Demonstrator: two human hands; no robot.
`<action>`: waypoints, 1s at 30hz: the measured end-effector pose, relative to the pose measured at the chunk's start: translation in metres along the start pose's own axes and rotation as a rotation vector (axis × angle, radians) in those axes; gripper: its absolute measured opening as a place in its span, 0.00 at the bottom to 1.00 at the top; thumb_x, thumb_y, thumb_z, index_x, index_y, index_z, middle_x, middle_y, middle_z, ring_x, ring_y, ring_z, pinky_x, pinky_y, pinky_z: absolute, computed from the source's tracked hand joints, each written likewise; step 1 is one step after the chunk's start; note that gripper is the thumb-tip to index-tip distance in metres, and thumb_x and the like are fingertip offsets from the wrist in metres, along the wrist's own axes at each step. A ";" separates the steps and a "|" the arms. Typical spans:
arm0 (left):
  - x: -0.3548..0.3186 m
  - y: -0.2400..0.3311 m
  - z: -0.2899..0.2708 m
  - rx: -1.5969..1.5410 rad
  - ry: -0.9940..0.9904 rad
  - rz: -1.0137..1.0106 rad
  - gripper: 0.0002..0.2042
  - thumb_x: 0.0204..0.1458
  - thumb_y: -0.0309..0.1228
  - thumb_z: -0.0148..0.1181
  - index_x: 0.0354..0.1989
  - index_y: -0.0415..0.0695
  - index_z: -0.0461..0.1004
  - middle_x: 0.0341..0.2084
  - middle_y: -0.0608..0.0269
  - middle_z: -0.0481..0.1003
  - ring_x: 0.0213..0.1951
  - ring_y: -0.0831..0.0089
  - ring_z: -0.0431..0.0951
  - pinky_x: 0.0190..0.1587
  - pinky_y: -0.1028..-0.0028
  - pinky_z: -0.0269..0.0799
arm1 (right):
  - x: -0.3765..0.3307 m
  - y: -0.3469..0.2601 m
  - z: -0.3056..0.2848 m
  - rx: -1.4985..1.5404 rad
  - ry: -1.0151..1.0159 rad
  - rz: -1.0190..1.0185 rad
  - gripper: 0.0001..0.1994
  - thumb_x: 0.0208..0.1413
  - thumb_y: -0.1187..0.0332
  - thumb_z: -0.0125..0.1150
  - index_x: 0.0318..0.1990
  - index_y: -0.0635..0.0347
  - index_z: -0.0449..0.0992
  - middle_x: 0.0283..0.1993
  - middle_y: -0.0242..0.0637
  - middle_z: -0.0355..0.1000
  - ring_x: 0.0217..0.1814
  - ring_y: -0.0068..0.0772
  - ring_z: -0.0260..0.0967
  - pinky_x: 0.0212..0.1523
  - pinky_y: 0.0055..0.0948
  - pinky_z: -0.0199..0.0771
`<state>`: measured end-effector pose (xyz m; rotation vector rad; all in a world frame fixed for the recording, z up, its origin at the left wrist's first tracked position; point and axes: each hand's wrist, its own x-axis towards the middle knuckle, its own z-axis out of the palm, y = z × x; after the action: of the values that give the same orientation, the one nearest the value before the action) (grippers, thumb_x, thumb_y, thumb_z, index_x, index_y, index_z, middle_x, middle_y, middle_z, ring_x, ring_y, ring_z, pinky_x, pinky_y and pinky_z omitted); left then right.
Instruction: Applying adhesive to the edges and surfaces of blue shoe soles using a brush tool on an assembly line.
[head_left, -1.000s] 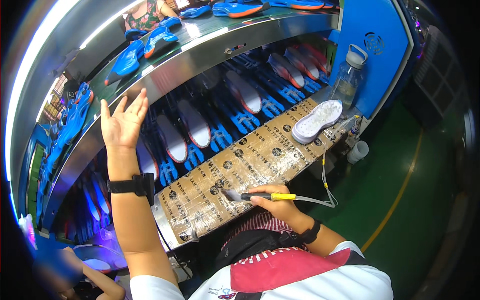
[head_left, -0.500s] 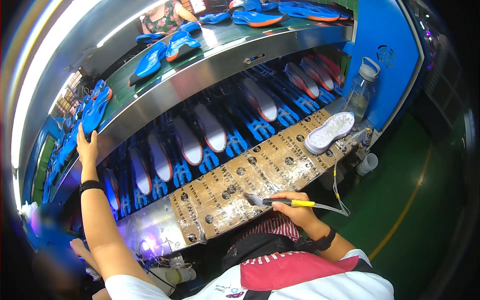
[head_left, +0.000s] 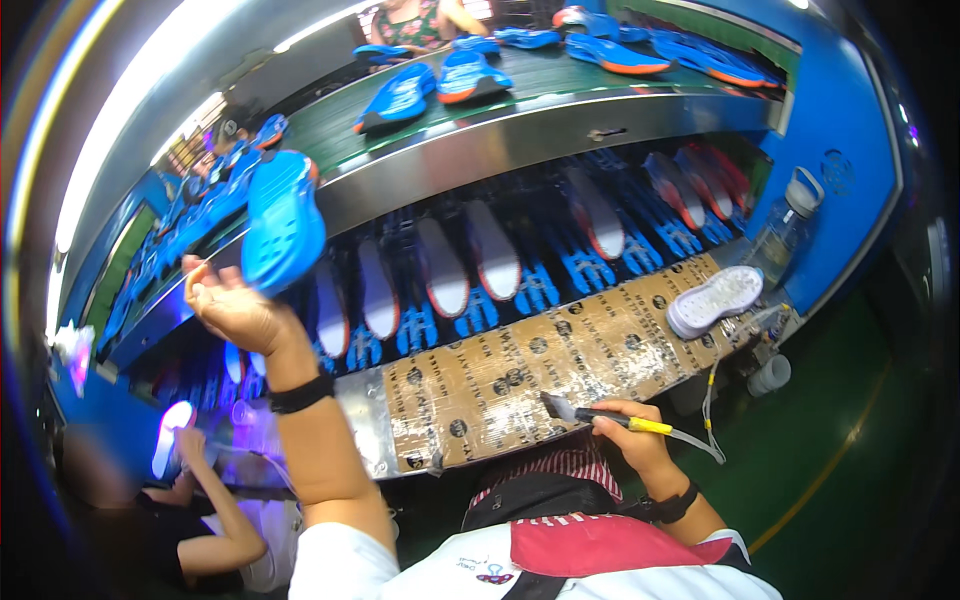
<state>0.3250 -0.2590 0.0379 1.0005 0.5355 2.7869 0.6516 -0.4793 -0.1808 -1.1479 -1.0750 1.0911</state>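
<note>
My left hand is raised, palm up, at the left end of the upper belt. A blue shoe sole with an orange edge stands tilted against it, lifted off the belt; my thumb is hidden. In my right hand is a brush with a black and yellow handle and a thin tube at its end. The bristles are over the cardboard covering the ledge in front of me. At the right end of that cardboard lies a white sole with pale bits inside.
More blue soles ride the upper green belt. Below, shoe uppers with pale bottoms stand in a row between blue pieces. A clear bottle stands at right. One person works at lower left; another is across the belt.
My left hand has turned palm up and drawn back from the belt's edge with a blue sole. The view has swung left. My right hand keeps the brush over the cardboard.
</note>
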 end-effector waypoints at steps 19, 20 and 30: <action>-0.159 0.001 -0.158 -0.596 -0.372 -1.592 0.33 0.58 0.54 0.41 0.64 0.41 0.55 0.58 0.43 0.62 0.59 0.47 0.64 0.57 0.51 0.65 | -0.006 -0.005 0.007 0.176 0.000 -0.022 0.11 0.50 0.78 0.59 0.43 0.72 0.75 0.38 0.44 0.76 0.39 0.29 0.75 0.44 0.23 0.74; -0.169 0.002 -0.188 -0.592 -0.363 -1.607 0.33 0.58 0.54 0.41 0.64 0.41 0.55 0.58 0.43 0.62 0.59 0.47 0.64 0.57 0.51 0.65 | -0.003 -0.009 0.012 0.180 -0.025 -0.009 0.11 0.51 0.78 0.59 0.43 0.71 0.75 0.38 0.43 0.76 0.39 0.28 0.75 0.44 0.23 0.74; -0.229 0.058 -0.258 -0.581 -0.017 -2.018 0.35 0.55 0.55 0.38 0.63 0.39 0.56 0.58 0.37 0.60 0.55 0.39 0.66 0.51 0.41 0.67 | 0.015 -0.008 0.060 0.194 -0.130 0.066 0.11 0.52 0.74 0.61 0.42 0.69 0.76 0.34 0.37 0.77 0.35 0.20 0.73 0.37 0.19 0.71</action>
<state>0.3376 -0.4416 -0.2603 0.0165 0.2967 0.9260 0.5952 -0.4566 -0.1656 -0.9749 -1.0115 1.3071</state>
